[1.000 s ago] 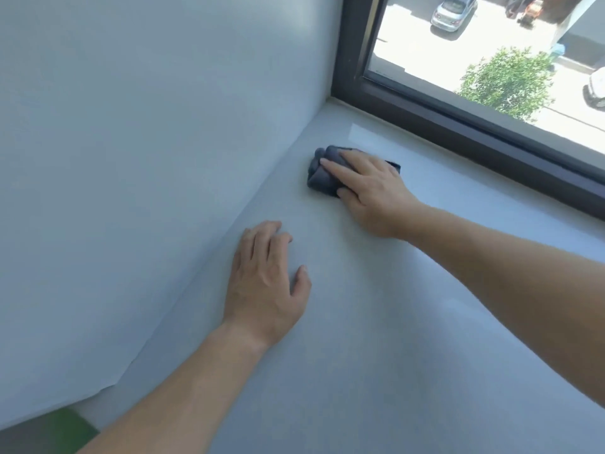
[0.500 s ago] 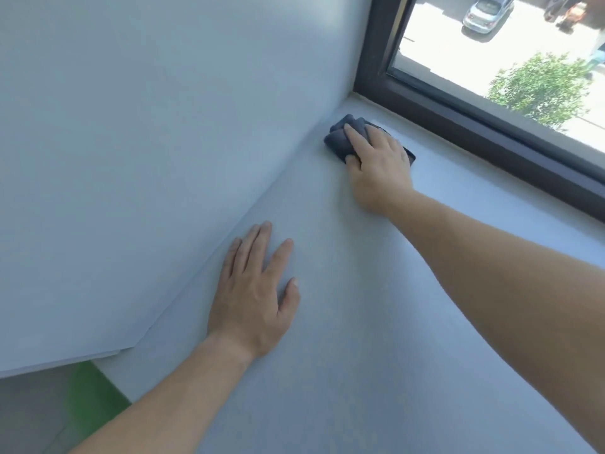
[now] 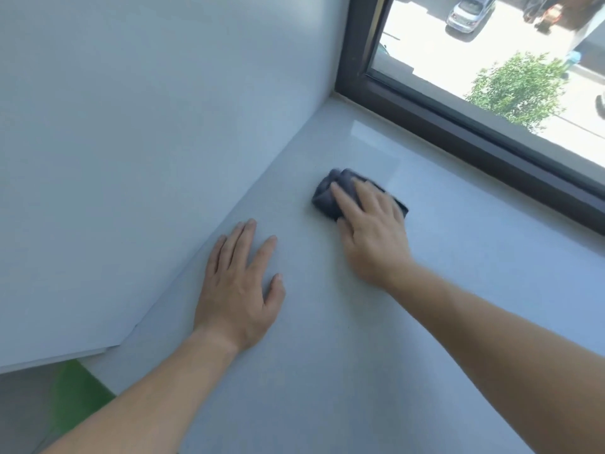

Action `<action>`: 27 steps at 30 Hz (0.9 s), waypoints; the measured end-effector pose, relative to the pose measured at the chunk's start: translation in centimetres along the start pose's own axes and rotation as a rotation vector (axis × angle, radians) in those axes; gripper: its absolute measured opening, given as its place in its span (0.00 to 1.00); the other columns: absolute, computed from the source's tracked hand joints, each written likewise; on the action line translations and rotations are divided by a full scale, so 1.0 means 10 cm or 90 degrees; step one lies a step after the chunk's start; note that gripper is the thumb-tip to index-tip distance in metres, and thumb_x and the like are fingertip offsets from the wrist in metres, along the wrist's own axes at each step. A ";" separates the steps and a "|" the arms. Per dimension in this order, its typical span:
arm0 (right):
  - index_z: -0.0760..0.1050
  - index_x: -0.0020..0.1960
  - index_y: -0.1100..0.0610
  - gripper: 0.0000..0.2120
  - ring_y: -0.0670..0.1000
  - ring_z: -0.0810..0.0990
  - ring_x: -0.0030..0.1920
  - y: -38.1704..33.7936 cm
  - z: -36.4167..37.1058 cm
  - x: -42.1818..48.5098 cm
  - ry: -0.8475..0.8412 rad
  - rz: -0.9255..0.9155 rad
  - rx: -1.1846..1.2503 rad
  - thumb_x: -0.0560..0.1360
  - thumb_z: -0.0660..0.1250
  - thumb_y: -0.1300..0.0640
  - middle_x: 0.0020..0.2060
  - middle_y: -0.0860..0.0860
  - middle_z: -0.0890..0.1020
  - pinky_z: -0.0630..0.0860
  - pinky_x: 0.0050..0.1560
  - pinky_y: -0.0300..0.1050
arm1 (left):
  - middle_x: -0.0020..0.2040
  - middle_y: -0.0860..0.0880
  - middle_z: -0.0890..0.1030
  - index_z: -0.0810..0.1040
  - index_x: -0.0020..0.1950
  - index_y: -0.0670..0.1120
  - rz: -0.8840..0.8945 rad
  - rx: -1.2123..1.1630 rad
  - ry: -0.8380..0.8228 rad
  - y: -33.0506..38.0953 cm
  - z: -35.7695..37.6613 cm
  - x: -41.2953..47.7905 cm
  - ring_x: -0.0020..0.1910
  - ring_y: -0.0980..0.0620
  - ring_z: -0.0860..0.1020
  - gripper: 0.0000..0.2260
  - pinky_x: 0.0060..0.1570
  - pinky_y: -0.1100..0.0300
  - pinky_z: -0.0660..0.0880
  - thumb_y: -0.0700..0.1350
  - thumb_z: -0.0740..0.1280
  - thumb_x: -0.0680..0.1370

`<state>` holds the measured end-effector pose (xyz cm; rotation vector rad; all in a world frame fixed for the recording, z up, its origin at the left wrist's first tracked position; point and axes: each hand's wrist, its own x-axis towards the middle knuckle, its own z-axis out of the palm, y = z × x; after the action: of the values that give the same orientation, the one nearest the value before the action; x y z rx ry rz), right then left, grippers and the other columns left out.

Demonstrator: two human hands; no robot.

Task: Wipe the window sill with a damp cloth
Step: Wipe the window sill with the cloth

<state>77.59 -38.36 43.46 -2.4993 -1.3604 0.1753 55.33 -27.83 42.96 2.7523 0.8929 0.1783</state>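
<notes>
A wide pale grey window sill (image 3: 360,355) fills the lower part of the view. A bunched dark grey cloth (image 3: 327,194) lies on it, a short way out from the corner where wall and window frame meet. My right hand (image 3: 373,234) presses flat on the cloth, fingers covering most of it. My left hand (image 3: 239,286) rests palm down on the bare sill beside the wall, fingers spread, holding nothing.
A white wall (image 3: 147,142) borders the sill on the left. A dark window frame (image 3: 474,139) runs along the back, with glass showing a street, a tree and a car below. The sill's near left edge drops off to something green (image 3: 75,394).
My right hand has pulled the cloth back out of the far corner toward me along the sill. My left hand has stayed flat in place.
</notes>
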 end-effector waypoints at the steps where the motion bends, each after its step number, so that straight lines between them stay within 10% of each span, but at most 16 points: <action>1: 0.61 0.77 0.43 0.25 0.57 0.60 0.75 0.05 -0.03 -0.11 -0.036 -0.070 -0.006 0.80 0.56 0.49 0.76 0.51 0.64 0.56 0.76 0.56 | 0.77 0.40 0.62 0.69 0.73 0.46 0.000 0.000 -0.003 0.00 0.00 0.00 0.77 0.42 0.59 0.27 0.74 0.42 0.56 0.55 0.57 0.76; 3: 0.60 0.77 0.43 0.25 0.57 0.61 0.75 0.27 -0.13 -0.03 -0.072 -0.125 -0.028 0.80 0.56 0.48 0.76 0.50 0.64 0.57 0.75 0.53 | 0.78 0.41 0.62 0.69 0.73 0.47 -0.005 0.000 -0.008 0.00 0.00 0.00 0.77 0.43 0.58 0.27 0.75 0.43 0.55 0.55 0.57 0.76; 8: 0.57 0.78 0.43 0.25 0.57 0.56 0.76 0.21 -0.09 0.10 0.018 0.162 0.017 0.82 0.55 0.51 0.78 0.50 0.60 0.52 0.77 0.55 | 0.77 0.40 0.62 0.69 0.73 0.47 -0.011 0.004 -0.009 0.01 -0.01 -0.01 0.77 0.43 0.58 0.27 0.76 0.45 0.53 0.56 0.56 0.76; 15: 0.56 0.78 0.41 0.25 0.53 0.55 0.78 0.06 -0.11 -0.59 -0.106 -0.092 -0.019 0.81 0.53 0.47 0.78 0.47 0.60 0.50 0.78 0.50 | 0.81 0.42 0.49 0.59 0.79 0.47 0.005 0.006 -0.096 0.02 -0.14 -0.05 0.80 0.47 0.44 0.29 0.77 0.49 0.40 0.56 0.49 0.79; 20: 0.53 0.79 0.42 0.26 0.55 0.51 0.78 -0.17 -0.03 -0.27 -0.025 0.172 0.006 0.82 0.53 0.48 0.79 0.49 0.56 0.47 0.78 0.54 | 0.77 0.39 0.63 0.70 0.72 0.46 0.020 0.015 -0.046 -0.10 -0.29 -0.49 0.77 0.42 0.59 0.25 0.76 0.43 0.53 0.53 0.56 0.77; 27: 0.57 0.78 0.42 0.26 0.55 0.56 0.78 -0.44 0.07 -0.64 -0.122 -0.139 -0.017 0.80 0.50 0.45 0.78 0.49 0.61 0.52 0.78 0.54 | 0.80 0.42 0.55 0.63 0.78 0.49 0.010 0.025 -0.077 -0.20 -0.22 -0.86 0.80 0.45 0.51 0.27 0.76 0.43 0.51 0.55 0.52 0.79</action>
<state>70.39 -41.27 43.98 -2.3829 -1.7109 0.3584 46.82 -30.92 44.16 2.7725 0.8515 -0.0035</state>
